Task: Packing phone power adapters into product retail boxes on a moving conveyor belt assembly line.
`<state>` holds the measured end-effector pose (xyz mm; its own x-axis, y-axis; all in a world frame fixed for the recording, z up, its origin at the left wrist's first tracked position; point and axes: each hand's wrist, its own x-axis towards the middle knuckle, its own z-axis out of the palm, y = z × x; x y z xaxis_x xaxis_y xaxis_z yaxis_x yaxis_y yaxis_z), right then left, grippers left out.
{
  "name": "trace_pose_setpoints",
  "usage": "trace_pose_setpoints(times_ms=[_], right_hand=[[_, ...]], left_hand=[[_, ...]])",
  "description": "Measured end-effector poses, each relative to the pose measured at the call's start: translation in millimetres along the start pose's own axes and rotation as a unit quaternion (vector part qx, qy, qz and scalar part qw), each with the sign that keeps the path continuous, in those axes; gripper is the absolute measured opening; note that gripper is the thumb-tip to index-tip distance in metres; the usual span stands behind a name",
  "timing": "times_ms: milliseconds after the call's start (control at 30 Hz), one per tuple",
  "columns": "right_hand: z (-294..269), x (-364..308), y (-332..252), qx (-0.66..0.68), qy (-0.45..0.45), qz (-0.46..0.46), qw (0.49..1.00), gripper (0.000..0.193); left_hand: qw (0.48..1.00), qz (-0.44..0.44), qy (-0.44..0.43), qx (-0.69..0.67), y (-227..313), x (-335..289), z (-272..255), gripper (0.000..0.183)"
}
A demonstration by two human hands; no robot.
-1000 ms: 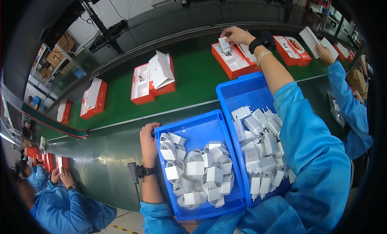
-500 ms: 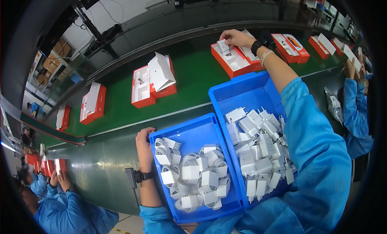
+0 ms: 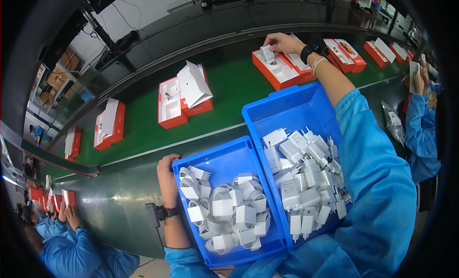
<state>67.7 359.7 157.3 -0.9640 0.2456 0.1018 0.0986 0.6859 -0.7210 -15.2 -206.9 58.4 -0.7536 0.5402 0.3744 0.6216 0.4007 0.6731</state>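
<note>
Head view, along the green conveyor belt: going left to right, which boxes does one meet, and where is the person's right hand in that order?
Small red box → red box with white lid → open red box with raised white flap → open red box with the right hand setting a white charger into it → further red boxes.

Right arm's stretched way out forward, blue sleeve pushed up, right hand [image 3: 283, 42] fingers curled and pinching down. Left hand [image 3: 167, 175] sits low and close in, fingers hooked downward, forearm bare, black band on the wrist.
</note>
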Motion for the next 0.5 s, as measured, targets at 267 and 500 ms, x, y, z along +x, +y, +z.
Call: trace_pose_setpoints(times_ms=[267, 500], right_hand=[[13.3, -14.3, 8.1, -0.005, 0.025, 0.049, 0.998, 0.039], [13.1, -24.9, 17.7, -0.039, 0.146, 0.06, 0.987, 0.038]], left_hand=[[1.0, -0.022, 0.002, -0.004, -5.6, -1.3, 1.5, 0.019], [0.999, -0.033, -0.008, -0.005, -5.4, -1.6, 2.3, 0.021]])
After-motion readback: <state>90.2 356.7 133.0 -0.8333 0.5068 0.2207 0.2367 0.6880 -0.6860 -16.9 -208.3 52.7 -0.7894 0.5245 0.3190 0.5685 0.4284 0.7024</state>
